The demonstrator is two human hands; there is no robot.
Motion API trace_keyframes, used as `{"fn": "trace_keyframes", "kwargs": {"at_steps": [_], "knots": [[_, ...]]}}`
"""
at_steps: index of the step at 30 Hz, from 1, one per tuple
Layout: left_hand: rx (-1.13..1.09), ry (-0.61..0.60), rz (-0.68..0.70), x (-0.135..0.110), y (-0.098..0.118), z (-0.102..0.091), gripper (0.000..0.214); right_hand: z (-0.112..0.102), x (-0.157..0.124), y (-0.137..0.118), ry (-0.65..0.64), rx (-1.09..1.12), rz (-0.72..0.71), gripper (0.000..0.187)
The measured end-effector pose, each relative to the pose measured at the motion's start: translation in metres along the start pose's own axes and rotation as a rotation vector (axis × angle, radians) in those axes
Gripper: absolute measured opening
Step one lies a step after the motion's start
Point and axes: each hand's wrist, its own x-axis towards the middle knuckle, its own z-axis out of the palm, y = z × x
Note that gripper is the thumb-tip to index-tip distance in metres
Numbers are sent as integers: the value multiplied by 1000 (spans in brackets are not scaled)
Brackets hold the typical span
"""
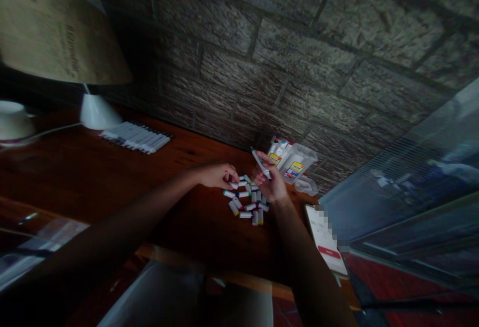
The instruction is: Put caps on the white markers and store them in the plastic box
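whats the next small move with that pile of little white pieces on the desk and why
Likely, the left hand should pinch one piece from the pile and lift it toward the marker. Its fingertips rest at the pile's edge, and the right hand holds the marker tilted just above it.
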Motion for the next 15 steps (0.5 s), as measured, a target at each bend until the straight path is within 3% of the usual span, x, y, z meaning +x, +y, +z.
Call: {"fn": "trace_keyframes", "kwargs": {"at_steps": [7, 12, 15], "knots": [[-234, 71, 20, 1, 12, -5, 25, -1, 0, -7, 7, 120, -17, 29], [-246, 126, 49, 3, 12, -5, 21, -2, 1, -8, 67, 41, -17, 34], [-295, 182, 35, 4, 9, -4, 23, -3, 3, -8, 83, -1, -37, 27]]}}
